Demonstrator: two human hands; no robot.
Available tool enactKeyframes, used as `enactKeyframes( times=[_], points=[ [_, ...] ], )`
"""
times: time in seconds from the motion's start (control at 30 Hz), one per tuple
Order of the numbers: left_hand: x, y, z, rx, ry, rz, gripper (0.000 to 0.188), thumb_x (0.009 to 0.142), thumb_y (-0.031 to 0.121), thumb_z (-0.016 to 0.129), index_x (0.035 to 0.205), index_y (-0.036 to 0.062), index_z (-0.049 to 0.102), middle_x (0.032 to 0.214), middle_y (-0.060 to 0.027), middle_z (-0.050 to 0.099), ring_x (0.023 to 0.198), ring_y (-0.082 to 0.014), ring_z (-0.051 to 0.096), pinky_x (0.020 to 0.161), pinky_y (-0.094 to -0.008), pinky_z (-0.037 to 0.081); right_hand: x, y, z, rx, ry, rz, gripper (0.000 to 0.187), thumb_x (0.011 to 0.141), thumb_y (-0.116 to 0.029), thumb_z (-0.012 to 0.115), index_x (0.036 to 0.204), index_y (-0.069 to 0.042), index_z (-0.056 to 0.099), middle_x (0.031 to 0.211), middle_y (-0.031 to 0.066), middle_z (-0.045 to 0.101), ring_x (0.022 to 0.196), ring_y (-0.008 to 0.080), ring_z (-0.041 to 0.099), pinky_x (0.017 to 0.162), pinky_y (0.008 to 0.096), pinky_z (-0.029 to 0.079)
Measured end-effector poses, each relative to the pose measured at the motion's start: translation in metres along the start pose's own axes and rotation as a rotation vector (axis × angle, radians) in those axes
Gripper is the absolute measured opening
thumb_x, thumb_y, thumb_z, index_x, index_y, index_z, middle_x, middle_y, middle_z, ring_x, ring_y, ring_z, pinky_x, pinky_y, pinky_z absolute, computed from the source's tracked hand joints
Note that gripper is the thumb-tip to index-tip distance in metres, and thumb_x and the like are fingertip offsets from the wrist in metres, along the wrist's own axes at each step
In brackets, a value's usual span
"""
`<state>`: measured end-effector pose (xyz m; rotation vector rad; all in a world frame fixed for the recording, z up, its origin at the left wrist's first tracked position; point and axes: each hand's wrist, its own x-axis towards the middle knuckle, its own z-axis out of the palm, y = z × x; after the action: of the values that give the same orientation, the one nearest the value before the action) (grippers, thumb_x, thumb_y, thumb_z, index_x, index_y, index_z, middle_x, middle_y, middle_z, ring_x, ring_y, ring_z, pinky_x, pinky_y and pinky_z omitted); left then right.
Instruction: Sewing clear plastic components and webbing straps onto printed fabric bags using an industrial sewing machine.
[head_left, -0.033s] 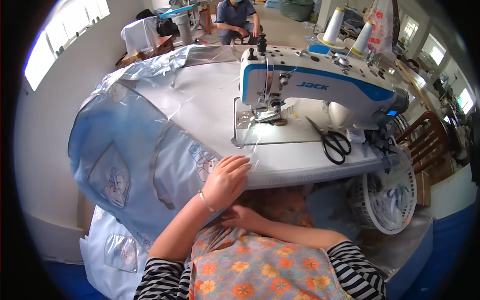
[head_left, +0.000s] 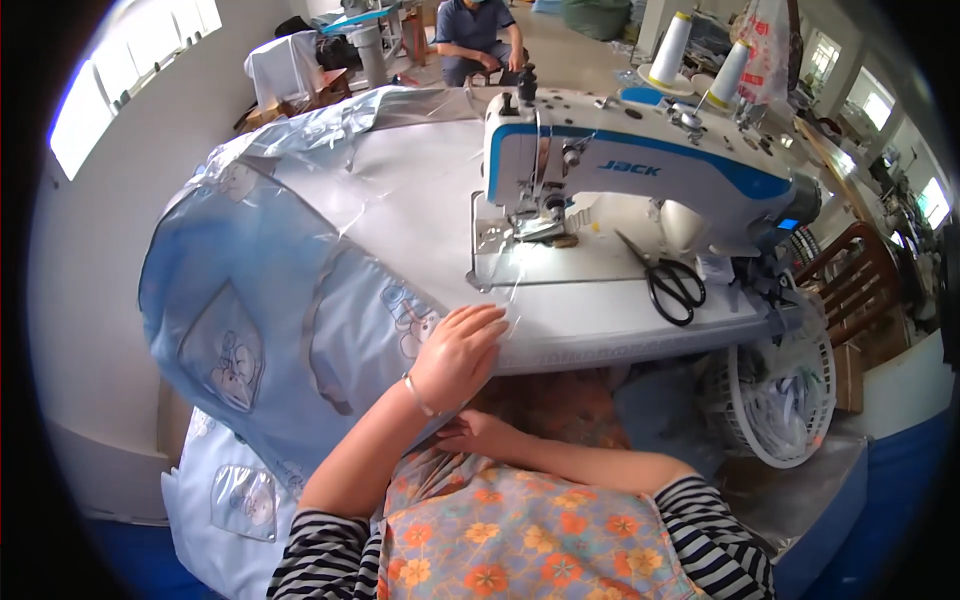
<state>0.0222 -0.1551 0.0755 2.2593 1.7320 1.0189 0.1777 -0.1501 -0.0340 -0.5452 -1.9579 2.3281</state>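
A large light-blue fabric piece with clear plastic pockets and cartoon prints (head_left: 270, 300) drapes over the left half of the white sewing table (head_left: 600, 320) and hangs down past its edge. My left hand (head_left: 460, 355) lies on the fabric's edge at the table's front and its fingers curl over it. My right hand (head_left: 482, 432) is just below, under the table's edge by my lap. It touches the hanging fabric, and its fingertips are hidden beneath my left wrist. A white and blue sewing machine (head_left: 620, 175) stands beyond the hands.
Black scissors (head_left: 672, 285) lie on the table right of the needle. Two thread cones (head_left: 670, 48) stand behind the machine. A white plastic basket (head_left: 790, 400) hangs at the table's right, with a wooden chair (head_left: 850, 280) beyond. Another person (head_left: 478, 30) sits far back.
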Motion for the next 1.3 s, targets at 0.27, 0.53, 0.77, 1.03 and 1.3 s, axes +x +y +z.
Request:
enactKeyframes(
  times=[0.27,0.53,0.77,1.03,1.3],
  points=[
    [0.012,-0.009,0.006,0.251,-0.085,0.064,0.042,0.080,0.009,0.057,0.120,-0.0042,0.059,0.126,-0.0186,0.058,0.118,-0.0315,0.056,0.102,-0.0411,0.043,0.010,-0.040,0.048,0.231,-0.155,0.404,0.050,0.090,-0.033,0.068,0.125,0.001,0.057,0.116,0.0113,0.063,0.107,0.0193,0.057,0.096,0.0331,0.044],
    [0.055,-0.010,0.002,0.388,-0.339,0.127,0.040,0.085,0.013,0.056,0.123,-0.0017,0.057,0.132,-0.0189,0.055,0.123,-0.0311,0.052,0.104,-0.0413,0.041,-0.013,-0.076,0.038,0.101,-0.351,0.091,0.063,0.090,-0.036,0.068,0.137,0.000,0.047,0.137,0.0178,0.052,0.127,0.0292,0.048,0.109,0.0372,0.036],
    [0.035,-0.024,0.029,0.357,-0.188,0.127,0.049,0.090,0.022,0.054,0.133,-0.0021,0.050,0.144,-0.0188,0.044,0.137,-0.0298,0.039,0.113,-0.0486,0.029,-0.009,-0.056,0.031,0.091,-0.395,0.087,0.068,0.087,-0.038,0.071,0.138,-0.001,0.045,0.137,0.0163,0.052,0.128,0.0275,0.047,0.108,0.0369,0.036],
    [0.047,-0.027,0.026,0.235,-0.132,0.050,0.046,0.090,0.019,0.053,0.130,-0.0022,0.051,0.139,-0.0188,0.048,0.135,-0.0306,0.041,0.111,-0.0501,0.031,-0.015,-0.061,0.013,0.160,-0.375,0.141,0.065,0.087,-0.029,0.070,0.138,0.001,0.045,0.137,0.0159,0.052,0.128,0.0271,0.047,0.108,0.0364,0.037],
    [0.064,-0.039,0.030,0.340,-0.169,-0.048,0.041,0.092,0.016,0.049,0.131,0.0017,0.052,0.140,-0.0161,0.048,0.134,-0.0320,0.042,0.111,-0.0454,0.031,-0.019,-0.063,-0.002,0.330,-0.239,0.377,0.050,0.091,-0.027,0.068,0.131,-0.001,0.054,0.121,0.0091,0.062,0.106,0.0169,0.060,0.090,0.0303,0.049]
  ],
)
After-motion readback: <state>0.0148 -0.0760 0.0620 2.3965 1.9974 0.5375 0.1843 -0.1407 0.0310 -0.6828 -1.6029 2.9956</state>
